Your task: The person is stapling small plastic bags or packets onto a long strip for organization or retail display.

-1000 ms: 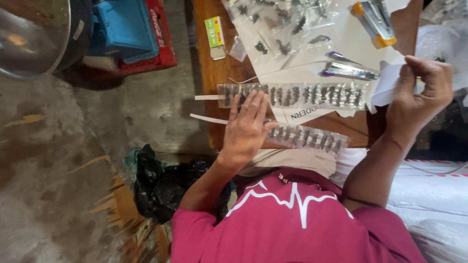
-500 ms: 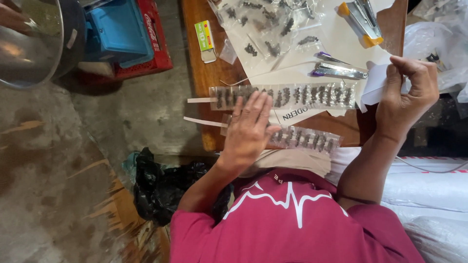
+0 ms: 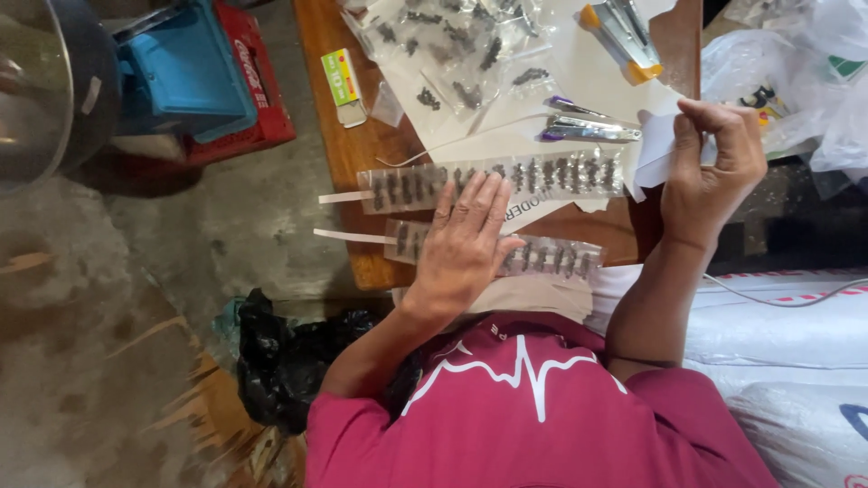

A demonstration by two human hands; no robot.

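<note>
Wooden surface (image 3: 579, 237), seen from above; worker in a maroon shirt seated at its near edge.

Left hand (image 3: 463, 248): flat, fingers spread and extended, palm pressed down on the nearer strip of small clear packets (image 3: 551, 258), fingertips reaching onto the farther strip of packets (image 3: 542, 173). It closes on nothing; it pins.

Right hand (image 3: 710, 163): raised at the right edge of the surface, fingers curled and pinching a folded white paper piece (image 3: 658, 152).

Packet strips: two rows lying side by side along the near edge, each packet holding small dark pieces; a white paper tab (image 3: 346, 196) sticks out past the left edge of the surface from the farther row, another from the nearer row.

Also present: metal stapler (image 3: 588, 132) with purple trim just beyond the farther strip; second stapler with orange trim (image 3: 624, 32) toward the far edge; loose clear bags of dark pieces (image 3: 448, 45); small green-and-yellow box (image 3: 342, 79) near the left edge.

Risks, as judged: the nearer strip overhangs the near edge and could slide off if the palm lifts; the overhanging tabs could snag and drag a row askew; the lightly pinched paper could slip.
</note>
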